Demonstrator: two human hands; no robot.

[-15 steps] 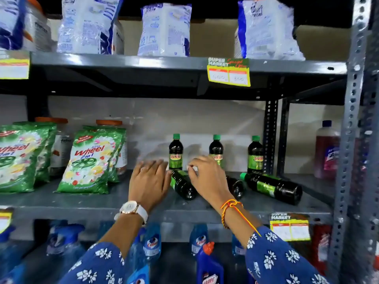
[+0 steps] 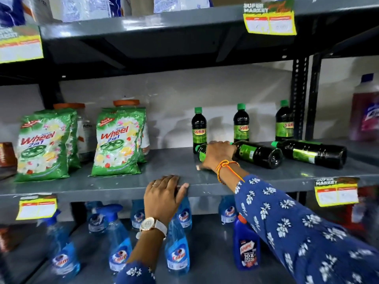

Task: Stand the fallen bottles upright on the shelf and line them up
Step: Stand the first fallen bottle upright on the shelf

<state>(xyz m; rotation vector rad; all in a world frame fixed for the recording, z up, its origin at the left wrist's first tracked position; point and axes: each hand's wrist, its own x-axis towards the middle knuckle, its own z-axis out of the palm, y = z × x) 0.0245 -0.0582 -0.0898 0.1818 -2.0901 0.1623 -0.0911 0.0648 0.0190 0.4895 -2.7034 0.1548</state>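
Grey metal shelf [image 2: 127,182]: three bottles upright at back, three lying flat; right hand [image 2: 217,155] wrapped over leftmost fallen bottle [image 2: 202,152], grip seemingly closed; left hand [image 2: 164,196] flat on shelf edge, empty

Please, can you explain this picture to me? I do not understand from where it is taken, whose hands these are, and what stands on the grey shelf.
A person wears the camera on the head, so you see their own hands. The left hand rests on the front edge of the grey shelf. The right hand lies over a fallen dark bottle, seemingly starting to grasp it. Two more fallen bottles lie to the right. Three upright bottles stand behind. Green detergent bags stand on the left.
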